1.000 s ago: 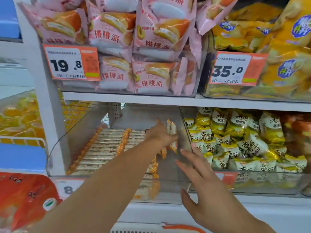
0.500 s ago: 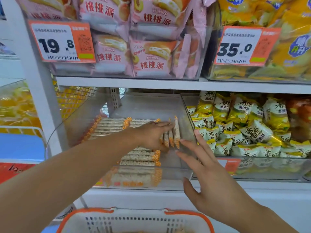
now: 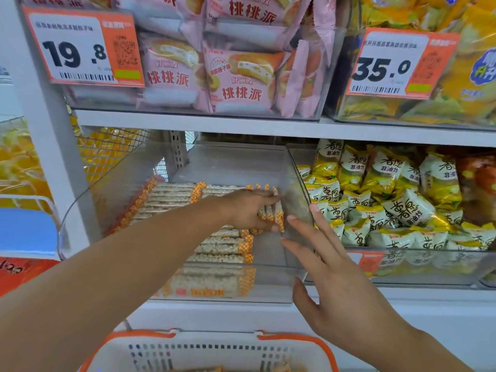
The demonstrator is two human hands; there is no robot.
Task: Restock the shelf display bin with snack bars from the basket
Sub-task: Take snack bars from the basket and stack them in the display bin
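A clear plastic display bin (image 3: pixel 271 288) sits on the lower shelf. Rows of snack bars (image 3: pixel 171 196) in clear wrappers with orange checked ends lie flat inside it. My left hand (image 3: pixel 247 210) reaches into the bin and grips a small bunch of snack bars (image 3: pixel 277 213) standing on edge near the bin's right wall. My right hand (image 3: pixel 330 267) is spread open, its fingers straight, against the outside of the bin's front right corner. The white basket with an orange rim (image 3: pixel 214 336) shows at the bottom edge, a few bars barely visible inside.
A neighbouring clear bin (image 3: pixel 429 267) on the right holds yellow and white snack packets. Above, the upper shelf (image 3: pixel 198 123) carries pink cake packs and yellow bags behind orange price tags (image 3: pixel 83 47). A wire basket of yellow goods (image 3: pixel 107 154) stands at left.
My left hand has moved the gripped bunch of bars down and toward the bin's right wall. My right hand has stayed spread at the bin's front right corner. The view has tilted down, showing the basket.
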